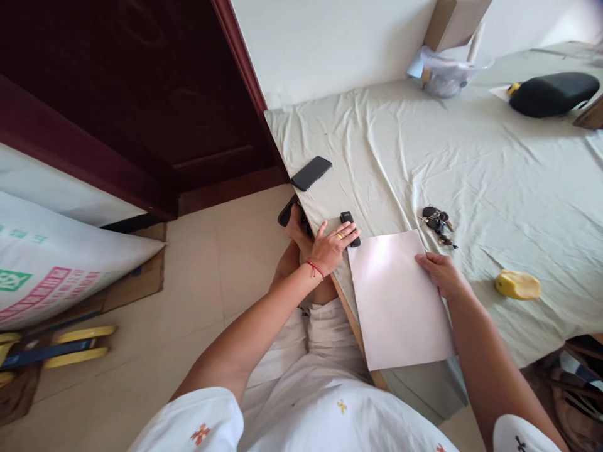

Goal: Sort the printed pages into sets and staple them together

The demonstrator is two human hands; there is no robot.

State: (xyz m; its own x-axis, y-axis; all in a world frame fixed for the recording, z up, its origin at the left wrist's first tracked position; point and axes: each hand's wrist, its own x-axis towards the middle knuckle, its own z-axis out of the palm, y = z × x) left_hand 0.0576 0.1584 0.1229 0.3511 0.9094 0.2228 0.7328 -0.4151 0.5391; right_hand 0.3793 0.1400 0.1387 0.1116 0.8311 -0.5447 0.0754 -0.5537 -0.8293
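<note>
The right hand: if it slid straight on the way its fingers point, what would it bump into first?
Probably the left hand or the black object under its fingers, across the white paper the right hand touches; which comes first is unclear.

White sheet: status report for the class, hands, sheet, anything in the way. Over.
Left hand on small black object; right hand gripping right edge of white sheet. Sheet unfolded. Keys just past its far right corner.

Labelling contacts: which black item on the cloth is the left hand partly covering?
The small stapler-like item by a corner of the paper: the left hand lies across it. The phone, key bunch and bulky black item lie uncovered.
</note>
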